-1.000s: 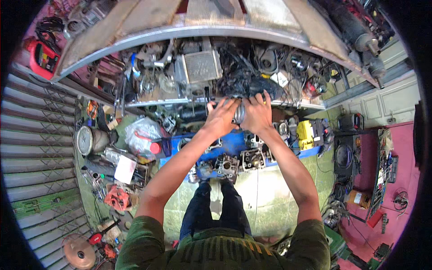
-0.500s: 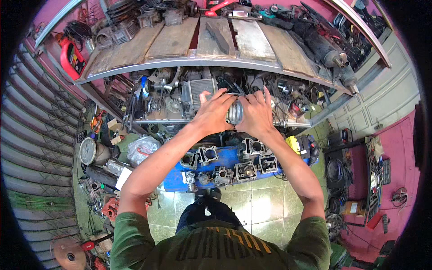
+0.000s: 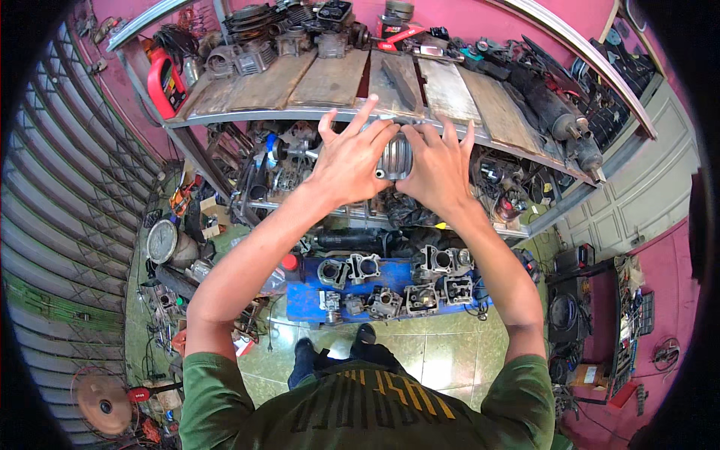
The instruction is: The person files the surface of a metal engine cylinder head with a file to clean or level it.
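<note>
A finned grey metal engine cylinder (image 3: 395,159) is held up between my two hands, out in front of the shelf. My left hand (image 3: 351,161) closes on its left side, with two fingers lifted off. On the opposite side my right hand (image 3: 436,163) grips it, its outer fingers raised. A small round hole shows at the cylinder's lower left corner; its far side is hidden. Below my arms lies a blue board (image 3: 300,309) bearing several engine parts, among them a cylinder block (image 3: 364,266), a cylinder head (image 3: 422,298) and what looks like a carburetor (image 3: 329,301).
A metal-framed shelf (image 3: 262,114) with wooden planks stands ahead, crowded with engine parts. A red jug (image 3: 163,84) is at its left, a muffler (image 3: 559,120) at its right. A fan (image 3: 105,405) sits lower left; a folding metal gate (image 3: 67,247) runs along the left.
Both hands have risen with the cylinder, higher against the shelf's front edge. The view has shifted, so the shelf and blue board sit lower and further right in the picture.
</note>
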The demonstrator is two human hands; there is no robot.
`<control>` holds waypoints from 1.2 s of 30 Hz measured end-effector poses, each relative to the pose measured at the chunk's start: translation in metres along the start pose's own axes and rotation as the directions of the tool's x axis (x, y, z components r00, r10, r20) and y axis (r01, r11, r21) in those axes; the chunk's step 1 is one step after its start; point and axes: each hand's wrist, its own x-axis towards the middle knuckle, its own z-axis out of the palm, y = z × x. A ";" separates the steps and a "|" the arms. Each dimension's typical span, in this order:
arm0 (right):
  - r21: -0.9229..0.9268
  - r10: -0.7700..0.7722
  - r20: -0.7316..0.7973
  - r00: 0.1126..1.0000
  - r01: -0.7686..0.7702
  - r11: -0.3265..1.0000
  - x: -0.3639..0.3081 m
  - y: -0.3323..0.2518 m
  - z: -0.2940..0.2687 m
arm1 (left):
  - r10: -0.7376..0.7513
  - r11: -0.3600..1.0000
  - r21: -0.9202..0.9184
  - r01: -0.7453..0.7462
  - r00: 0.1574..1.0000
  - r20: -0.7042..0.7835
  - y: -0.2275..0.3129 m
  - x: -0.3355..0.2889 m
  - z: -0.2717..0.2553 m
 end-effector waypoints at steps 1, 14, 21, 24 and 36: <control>-0.010 -0.003 -0.018 1.000 0.003 1.000 0.008 -0.006 -0.002 | 0.000 1.000 0.005 0.000 1.000 -0.005 -0.008 0.001 -0.005; -0.145 -0.006 -0.187 0.982 -0.022 0.989 0.135 -0.085 0.032 | 0.172 0.976 0.164 -0.144 0.970 -0.171 -0.161 0.029 -0.054; -0.182 0.090 -0.107 0.990 -0.108 0.977 0.189 -0.096 0.068 | 0.227 0.955 0.227 -0.193 0.965 -0.133 -0.219 0.054 -0.047; -0.190 0.035 -0.187 0.982 -0.071 0.979 0.207 -0.094 0.086 | 0.183 0.961 0.241 -0.138 0.967 -0.178 -0.238 0.061 -0.032; -0.220 -0.014 -0.340 0.940 -0.065 0.973 0.219 -0.062 0.172 | 0.104 0.975 0.216 -0.050 0.964 -0.246 -0.260 0.068 0.043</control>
